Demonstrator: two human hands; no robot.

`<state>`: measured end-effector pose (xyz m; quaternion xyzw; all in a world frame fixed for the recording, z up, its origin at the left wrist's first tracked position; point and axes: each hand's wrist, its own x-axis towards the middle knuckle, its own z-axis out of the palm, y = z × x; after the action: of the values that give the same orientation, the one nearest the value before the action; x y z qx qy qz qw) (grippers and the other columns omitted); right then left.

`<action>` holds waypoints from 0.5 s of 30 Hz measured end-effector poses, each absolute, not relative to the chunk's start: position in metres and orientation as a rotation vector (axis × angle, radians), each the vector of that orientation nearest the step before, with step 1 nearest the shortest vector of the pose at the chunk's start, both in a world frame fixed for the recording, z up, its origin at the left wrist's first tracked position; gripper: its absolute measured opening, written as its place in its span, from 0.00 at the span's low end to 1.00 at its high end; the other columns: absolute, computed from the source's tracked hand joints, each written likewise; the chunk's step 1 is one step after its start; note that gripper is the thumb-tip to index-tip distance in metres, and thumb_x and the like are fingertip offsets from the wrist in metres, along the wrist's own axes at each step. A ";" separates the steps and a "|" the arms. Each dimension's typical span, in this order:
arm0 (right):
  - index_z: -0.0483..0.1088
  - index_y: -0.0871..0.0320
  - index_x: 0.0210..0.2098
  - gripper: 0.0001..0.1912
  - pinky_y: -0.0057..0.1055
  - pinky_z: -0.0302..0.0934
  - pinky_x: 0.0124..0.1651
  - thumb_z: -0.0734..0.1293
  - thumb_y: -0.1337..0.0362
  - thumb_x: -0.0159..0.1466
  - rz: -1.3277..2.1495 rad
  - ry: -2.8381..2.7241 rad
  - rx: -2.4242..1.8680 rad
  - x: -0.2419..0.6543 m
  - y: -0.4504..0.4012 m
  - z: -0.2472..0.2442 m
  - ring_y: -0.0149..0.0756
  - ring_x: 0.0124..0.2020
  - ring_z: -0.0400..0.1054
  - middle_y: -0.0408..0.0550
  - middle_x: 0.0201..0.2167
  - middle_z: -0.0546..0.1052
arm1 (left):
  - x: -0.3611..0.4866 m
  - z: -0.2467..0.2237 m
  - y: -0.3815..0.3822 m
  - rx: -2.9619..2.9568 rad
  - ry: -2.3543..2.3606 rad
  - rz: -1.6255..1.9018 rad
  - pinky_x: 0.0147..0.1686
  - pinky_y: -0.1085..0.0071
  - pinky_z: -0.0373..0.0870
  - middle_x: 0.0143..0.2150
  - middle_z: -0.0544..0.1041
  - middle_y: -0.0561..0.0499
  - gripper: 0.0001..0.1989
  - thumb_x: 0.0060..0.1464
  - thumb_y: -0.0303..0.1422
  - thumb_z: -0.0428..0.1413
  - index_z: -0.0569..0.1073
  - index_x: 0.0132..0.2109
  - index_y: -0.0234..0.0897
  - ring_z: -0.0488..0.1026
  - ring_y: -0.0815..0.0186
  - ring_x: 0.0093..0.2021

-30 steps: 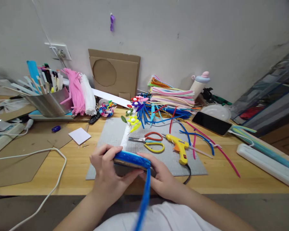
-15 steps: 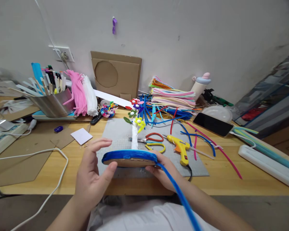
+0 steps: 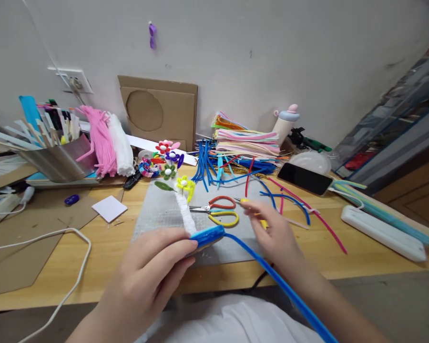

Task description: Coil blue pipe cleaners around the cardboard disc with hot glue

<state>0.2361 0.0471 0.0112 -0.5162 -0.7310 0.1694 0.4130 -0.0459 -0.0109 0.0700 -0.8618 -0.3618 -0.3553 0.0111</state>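
Observation:
My left hand (image 3: 146,267) is closed on the edge of a cardboard disc (image 3: 209,237) whose rim is wrapped in blue pipe cleaner. From the disc rises a white wrapped stem (image 3: 185,214), tilted left, bearing red, purple, green and yellow pipe-cleaner flowers (image 3: 168,171). A loose blue pipe cleaner (image 3: 271,272) trails from the disc's right end toward the lower right. Farther right, my right hand (image 3: 277,233) has its fingers around a yellow glue gun (image 3: 263,223) on the grey mat, covering most of it. Scissors (image 3: 223,218) with a yellow handle lie between the hands.
Orange-handled pliers or scissors (image 3: 222,202) lie beside the yellow pair on the mat (image 3: 146,209). Bundled pipe cleaners (image 3: 246,143) are piled behind. A phone (image 3: 305,178) and a white power strip (image 3: 382,233) sit right; a metal container (image 3: 62,159) of sticks stands left.
My right hand has let go of the disc and moved right onto the glue gun. My left hand has closed on the disc, which now tilts, its stem leaning left. The view has shifted right.

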 end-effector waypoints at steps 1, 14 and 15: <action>0.72 0.56 0.45 0.12 0.36 0.67 0.41 0.59 0.65 0.68 0.350 -1.766 -1.469 0.246 0.047 0.014 0.42 0.42 0.74 0.53 0.43 0.78 | -0.045 0.069 -0.012 -2.686 -1.139 -1.113 0.51 0.75 0.70 0.49 0.75 0.49 0.16 0.59 0.21 0.55 0.70 0.53 0.39 0.72 0.70 0.50; 0.65 0.60 0.46 0.23 0.37 0.59 0.31 0.68 0.49 0.60 0.383 -1.670 -2.353 0.263 0.068 -0.009 0.58 0.37 0.76 0.61 0.35 0.79 | -0.041 0.062 -0.021 -2.551 -1.278 -1.212 0.48 0.78 0.70 0.47 0.72 0.50 0.15 0.58 0.21 0.54 0.71 0.50 0.39 0.72 0.71 0.47; 0.65 0.60 0.47 0.23 0.38 0.59 0.32 0.69 0.51 0.60 0.398 -1.651 -2.306 0.264 0.070 -0.012 0.58 0.37 0.76 0.61 0.35 0.79 | -0.041 0.062 -0.021 -2.540 -1.281 -1.220 0.48 0.77 0.70 0.47 0.72 0.50 0.15 0.58 0.21 0.54 0.71 0.50 0.40 0.73 0.71 0.47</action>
<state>0.2644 0.0702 -0.0117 -0.7975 -0.5708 0.1376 0.1385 -0.0410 -0.0209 0.0621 -0.8204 -0.4137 -0.3940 0.0232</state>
